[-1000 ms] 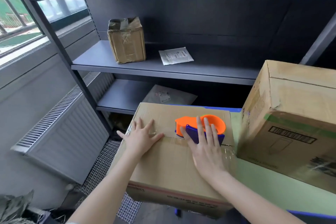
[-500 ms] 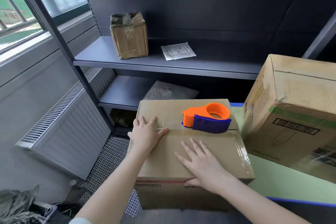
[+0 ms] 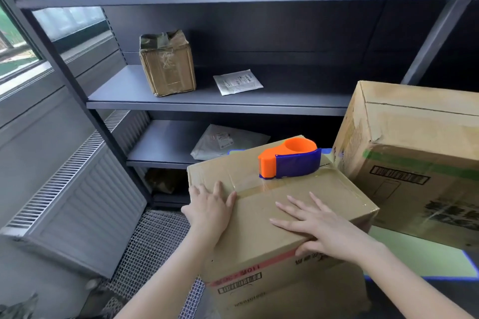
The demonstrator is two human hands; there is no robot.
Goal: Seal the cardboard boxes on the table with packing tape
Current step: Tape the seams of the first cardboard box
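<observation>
cardboard box (image 3: 261, 238): sits at the left end of the table (image 3: 420, 259), by its near edge; top flaps closed.
clear tape (image 3: 248, 185): a strip lies along the top seam, from the left edge to under the dispenser.
tape dispenser (image 3: 290, 160): orange and blue, standing on the box top toward its far right corner; neither of your hands touches it.
left hand (image 3: 210, 208): flat on the top at the left edge, fingers straight and spread, thumb beside the tape; grips nothing.
right hand (image 3: 320, 228): flat on the top at the near edge, fingers straight, thumb down over that edge; grips nothing.
box markings: red band with a barcode beneath it on the front face; print upside down, not legible.
larger box (image 3: 414, 163): on the table just right of yours; green band, barcode, dark characters too blurred to read.
shelf unit (image 3: 207, 103): beyond the table; carries a small box (image 3: 167, 65) and a white packet (image 3: 238, 81), label unreadable.
</observation>
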